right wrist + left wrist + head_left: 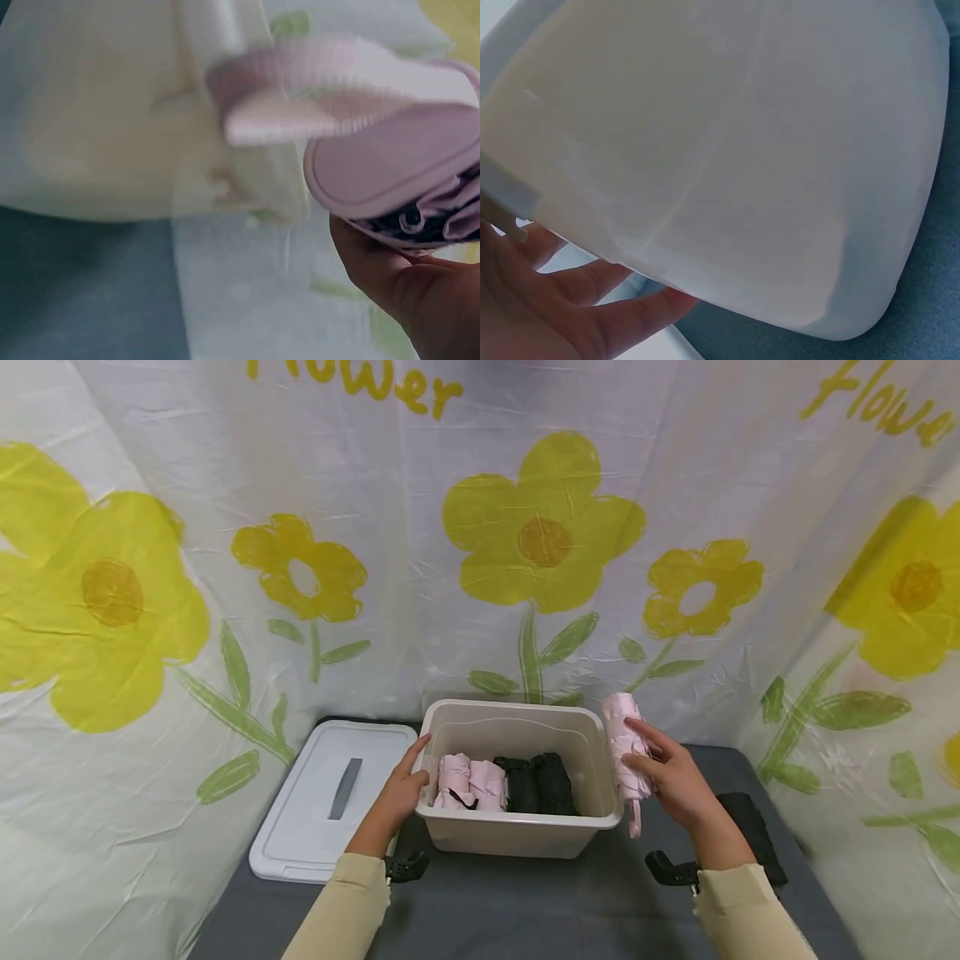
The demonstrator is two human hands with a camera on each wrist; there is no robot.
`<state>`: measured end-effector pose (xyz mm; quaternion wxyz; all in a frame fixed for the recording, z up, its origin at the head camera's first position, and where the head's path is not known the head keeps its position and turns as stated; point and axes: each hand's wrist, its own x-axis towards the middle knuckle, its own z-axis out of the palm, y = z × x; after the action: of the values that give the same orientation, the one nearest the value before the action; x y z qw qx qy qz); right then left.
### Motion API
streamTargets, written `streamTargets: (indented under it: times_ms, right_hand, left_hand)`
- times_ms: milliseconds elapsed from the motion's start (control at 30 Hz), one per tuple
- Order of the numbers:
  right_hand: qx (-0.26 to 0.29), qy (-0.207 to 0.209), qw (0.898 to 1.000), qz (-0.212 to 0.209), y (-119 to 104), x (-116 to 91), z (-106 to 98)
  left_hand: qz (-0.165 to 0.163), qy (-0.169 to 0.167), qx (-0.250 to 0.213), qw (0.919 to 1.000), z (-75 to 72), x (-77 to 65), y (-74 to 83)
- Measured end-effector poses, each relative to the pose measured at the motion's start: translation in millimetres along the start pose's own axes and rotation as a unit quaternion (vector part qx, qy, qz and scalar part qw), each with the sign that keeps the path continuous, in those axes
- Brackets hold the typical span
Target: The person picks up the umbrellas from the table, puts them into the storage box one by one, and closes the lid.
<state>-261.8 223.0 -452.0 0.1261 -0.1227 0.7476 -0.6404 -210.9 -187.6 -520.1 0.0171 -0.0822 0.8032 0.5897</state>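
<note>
A beige storage box (517, 835) sits on the dark table, with two pink folded umbrellas (489, 785) and two black rolled bundles (553, 785) side by side inside. My left hand (397, 793) holds the box's left rim, thumb at the rim and fingers along the outer wall (727, 150). Just outside the right rim, my right hand (675, 777) grips another pink folded umbrella (628, 747), tilted nearly upright. Its flat end (397, 161) and wrist strap (315, 124) face the right wrist camera. In that view the thumb side of the hand (420, 300) shows below it.
A white lid (315, 810) with a grey handle lies left of the box. Behind the right forearm a black folded item (753, 835) rests on the table (525, 910). A flower-printed curtain (405, 610) hangs close behind and at both sides.
</note>
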Motion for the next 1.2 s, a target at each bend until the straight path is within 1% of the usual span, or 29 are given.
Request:
streamTargets:
  times_ms: [167, 333, 367, 500, 567, 600, 633, 900, 1067, 1200]
  right_hand:
    - [-0.008, -0.037, 0.999, 0.0, -11.7, 15.5, 10.7]
    - [-0.026, -0.053, 0.998, 0.008, -20.2, 27.9, 18.9]
    - [-0.029, -0.057, 0.998, 0.009, -21.6, 30.0, 20.0]
    - [-0.039, -0.067, 0.997, 0.011, -25.7, 37.7, 24.8]
    - [-0.043, -0.072, 0.996, 0.012, -26.7, 41.4, 27.6]
    - [-0.046, -0.078, 0.996, 0.01, -26.9, 43.2, 28.9]
    - [-0.049, -0.082, 0.995, 0.011, -27.0, 44.8, 30.2]
    - [-0.076, -0.112, 0.991, 0.009, -25.2, 56.8, 37.9]
    - [-0.105, -0.129, 0.986, 0.015, -26.8, 61.5, 41.6]
    - [-0.13, -0.14, 0.981, 0.023, -27.4, 65.8, 45.9]
  left_hand:
    - [-0.002, 0.001, 0.001, 1.0, 0.1, 0.5, -1.2]
    - [0.004, 0.0, 0.0, 1.0, -0.3, 1.9, -3.1]
    - [0.002, -0.001, -0.002, 1.0, -0.9, -1.0, 1.8]
    - [0.005, 0.001, -0.005, 1.0, -1.0, -0.6, 1.0]
    - [0.004, 0.002, -0.008, 1.0, -1.0, -0.6, 1.0]
    - [0.004, 0.003, -0.01, 0.9999, -0.2, 2.5, -4.4]
    - [0.005, 0.003, -0.01, 0.9999, -0.1, 2.5, -4.9]
    - [-0.003, 0.003, -0.007, 1.0, 0.3, 3.0, -3.4]
    - [-0.016, 0.001, -0.004, 0.9999, 0.4, 3.8, -2.3]
    - [-0.019, 0.0, -0.002, 0.9998, 0.5, 3.2, -2.6]
